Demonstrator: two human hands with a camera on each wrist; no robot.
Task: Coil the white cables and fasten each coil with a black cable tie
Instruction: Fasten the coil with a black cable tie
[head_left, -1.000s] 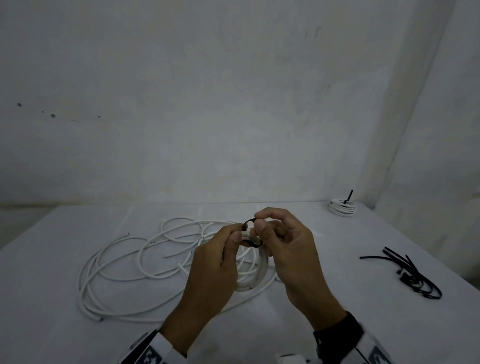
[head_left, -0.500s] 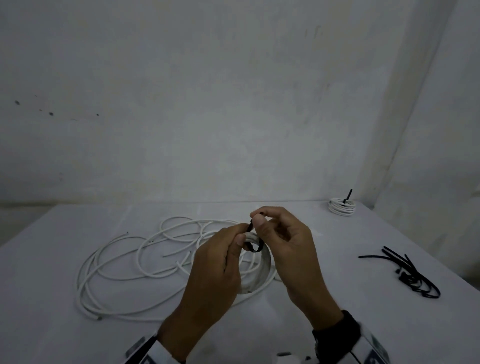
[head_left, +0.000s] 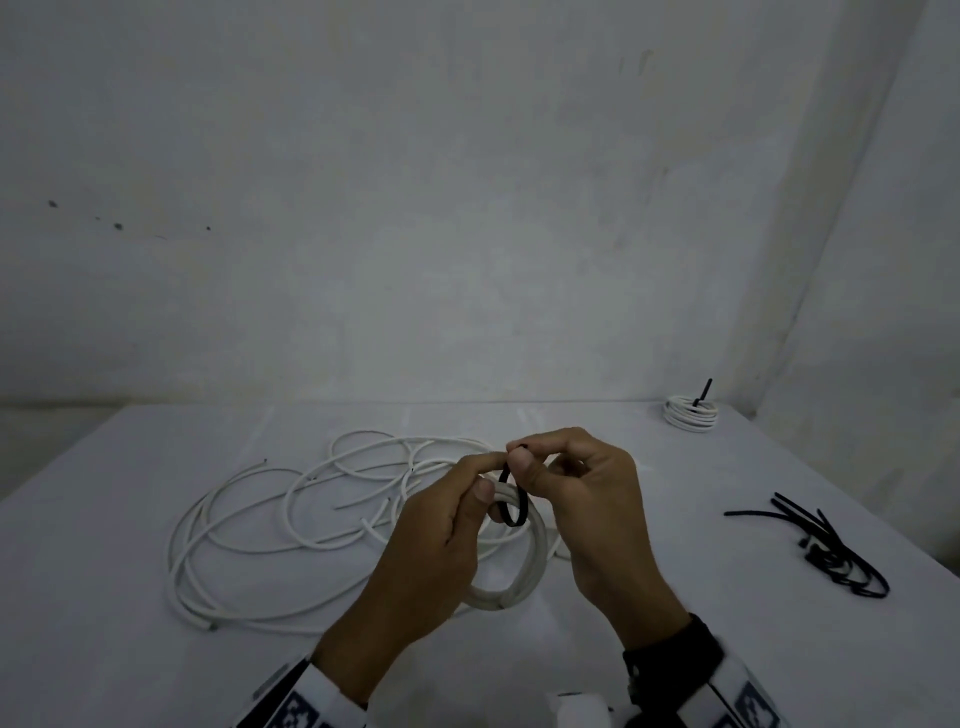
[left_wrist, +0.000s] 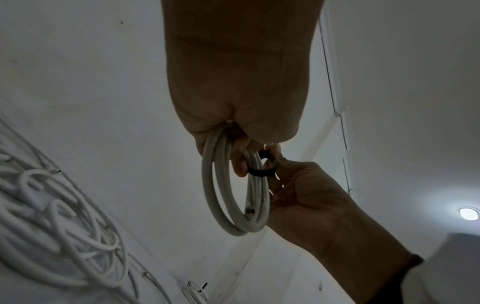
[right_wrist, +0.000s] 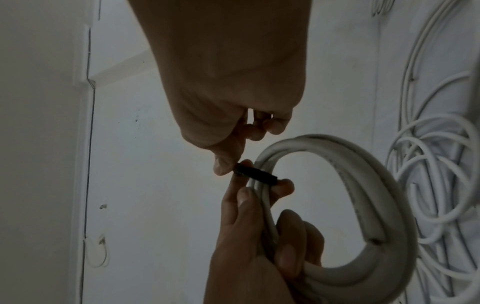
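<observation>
The black plastic cable tie (head_left: 513, 506) had drawn tighter round the small white cable coil (head_left: 519, 571) gripped by the left hand (head_left: 441, 540), the right hand (head_left: 582, 499) pinching its tail, while one tied white coil (head_left: 691, 413) sat at the table's far right corner and loose white cables (head_left: 291, 525) remained.

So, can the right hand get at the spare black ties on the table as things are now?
Probably not right away. The right hand pinches the black tie looped round the coil that the left hand holds. The spare ties lie to its right with bare table between; it must let go first.

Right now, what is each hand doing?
Left hand: grips the white coil.
Right hand: pinches the black cable tie looped round that coil.
</observation>
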